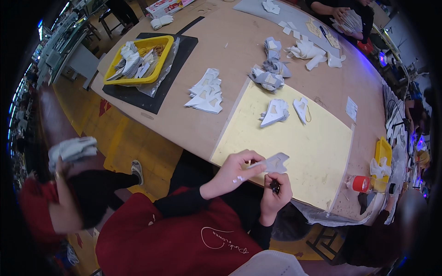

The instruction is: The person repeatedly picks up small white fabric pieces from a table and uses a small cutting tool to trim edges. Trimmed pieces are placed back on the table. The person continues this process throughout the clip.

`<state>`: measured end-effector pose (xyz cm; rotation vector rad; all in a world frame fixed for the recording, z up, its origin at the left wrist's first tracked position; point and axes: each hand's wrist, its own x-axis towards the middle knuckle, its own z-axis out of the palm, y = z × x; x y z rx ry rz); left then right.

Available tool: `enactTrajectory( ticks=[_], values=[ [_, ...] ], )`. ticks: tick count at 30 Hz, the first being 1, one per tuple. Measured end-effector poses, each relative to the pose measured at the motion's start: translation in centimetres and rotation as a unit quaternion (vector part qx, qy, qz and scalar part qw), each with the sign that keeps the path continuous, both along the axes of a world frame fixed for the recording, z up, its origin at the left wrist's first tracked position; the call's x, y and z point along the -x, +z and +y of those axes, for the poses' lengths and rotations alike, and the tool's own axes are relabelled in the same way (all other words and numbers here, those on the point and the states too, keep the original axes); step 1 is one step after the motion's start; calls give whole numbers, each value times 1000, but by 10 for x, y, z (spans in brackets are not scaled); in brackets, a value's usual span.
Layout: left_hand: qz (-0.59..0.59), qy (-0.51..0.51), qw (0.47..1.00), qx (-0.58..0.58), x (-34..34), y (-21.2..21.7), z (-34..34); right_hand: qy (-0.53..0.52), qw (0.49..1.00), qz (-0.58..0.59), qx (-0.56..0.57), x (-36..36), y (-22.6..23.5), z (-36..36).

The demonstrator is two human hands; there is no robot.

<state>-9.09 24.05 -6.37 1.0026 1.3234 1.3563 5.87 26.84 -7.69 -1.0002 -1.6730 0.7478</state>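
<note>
Currently, a pale cut piece (279, 162) is pinched between the thumb and fingers of the left hand (237, 171) and held out above the near edge of a yellow sheet (313, 149). Just beside it, the right hand (279, 195) is curled closed around a small dark object (275, 186), whose kind cannot be made out; the thumb end of this hand is brought close to the lower edge of the piece, though whether contact is made cannot be told.

Farther in on the sheet, a small stack of white pieces (275, 112) is placed, with a single white piece (300, 110) laid to its right. Past the sheet's far left corner, grey-white bundles (269, 78) are heaped on the brown worktop (216, 50), and overlapping white pieces (206, 92) are fanned out to the left of the sheet. Farther left, a yellow tray (155, 76) filled with pale pieces is set on a dark board (140, 97).

Near the right edge, a jar with a red lid (360, 184) is seen beside a second yellow tray (383, 149). Across the worktop, a stack of pale pieces (348, 22) is held by a co-worker (322, 8); at far left, a pale bundle (73, 148) is carried by another person (46, 202).
</note>
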Motion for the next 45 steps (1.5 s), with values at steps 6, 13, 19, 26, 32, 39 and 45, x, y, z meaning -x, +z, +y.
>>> enactTrajectory(
  ticks=[6,13,19,26,32,39,45],
  values=[
    [-9,190,981,27,67,-27,18,-22,996,82,8,-10,-11,-3],
    [496,359,790,-29,138,-13,19,-87,991,58,83,-35,-29,-3],
    [331,127,929,-103,56,-7,81,-26,991,52,121,-26,-17,-4],
    [347,85,933,40,49,-28,105,66,991,-5,113,-35,-5,-17],
    [342,128,931,-9,58,-20,78,75,995,-31,62,-26,2,-15],
    [92,44,995,5,19,12,12,78,997,13,-21,-1,19,-6],
    [-4,-25,1000,15,13,17,1,43,998,-35,-22,5,27,2]
  ],
)
